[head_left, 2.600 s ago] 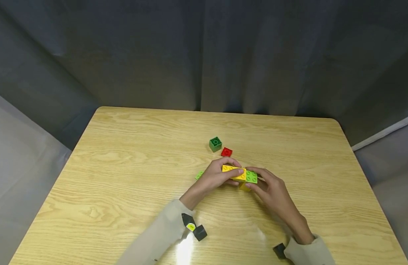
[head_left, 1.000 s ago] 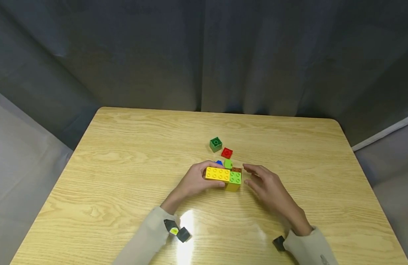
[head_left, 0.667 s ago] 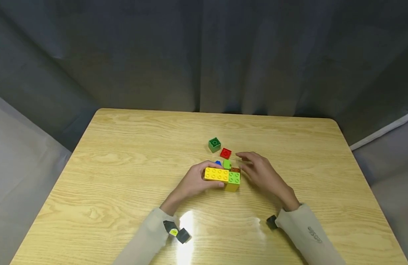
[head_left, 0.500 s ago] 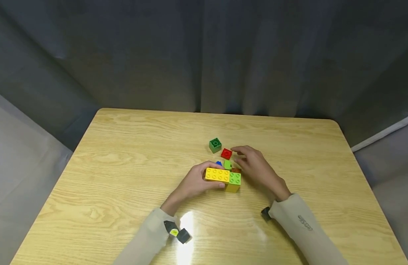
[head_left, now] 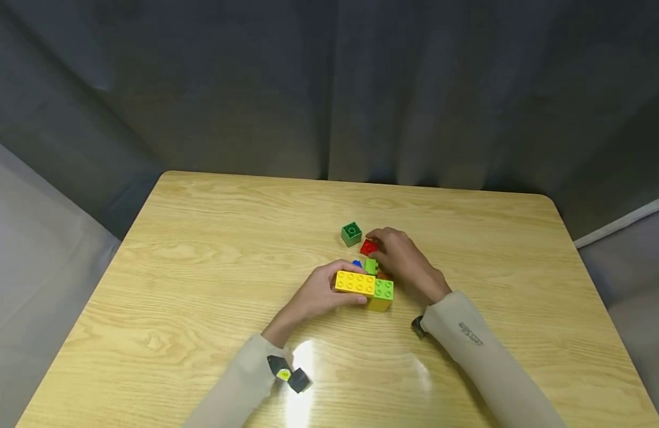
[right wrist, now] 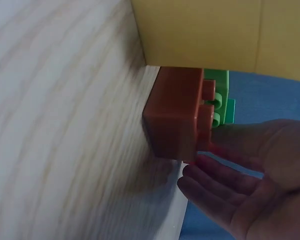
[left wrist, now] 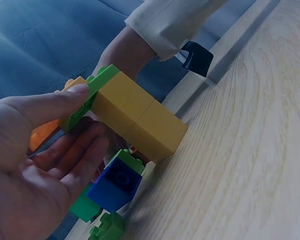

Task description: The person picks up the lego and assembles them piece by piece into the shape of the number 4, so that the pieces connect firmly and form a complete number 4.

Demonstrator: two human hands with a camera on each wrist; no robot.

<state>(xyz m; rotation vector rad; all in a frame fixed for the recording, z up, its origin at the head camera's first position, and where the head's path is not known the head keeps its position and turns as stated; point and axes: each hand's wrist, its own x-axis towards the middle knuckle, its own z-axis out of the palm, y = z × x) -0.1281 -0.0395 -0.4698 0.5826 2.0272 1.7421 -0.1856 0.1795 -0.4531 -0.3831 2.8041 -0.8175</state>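
In the head view my left hand (head_left: 313, 294) grips a yellow brick (head_left: 355, 284), thumb on the near side and fingers behind. It joins a lime green piece (head_left: 383, 289) atop a yellow column (left wrist: 140, 117), whose foot meets the table in the left wrist view. My right hand (head_left: 407, 258) reaches behind this build and pinches a small red brick (head_left: 369, 247) between thumb and fingers. A brown brick (right wrist: 172, 110) stands right behind the column, with a lime green brick (head_left: 371, 266) and a blue brick (left wrist: 115, 185) close by, partly hidden by the left hand.
A dark green brick (head_left: 351, 234) with its hollow side up lies left of the red one. Another lime green brick (left wrist: 109, 227) shows low in the left wrist view. The wooden table (head_left: 217, 249) ends at a dark curtain (head_left: 244, 89).
The build was lowered and shifted left onto the table, still in my left hand. My right hand let go of it, then moved forward and left to the red brick.
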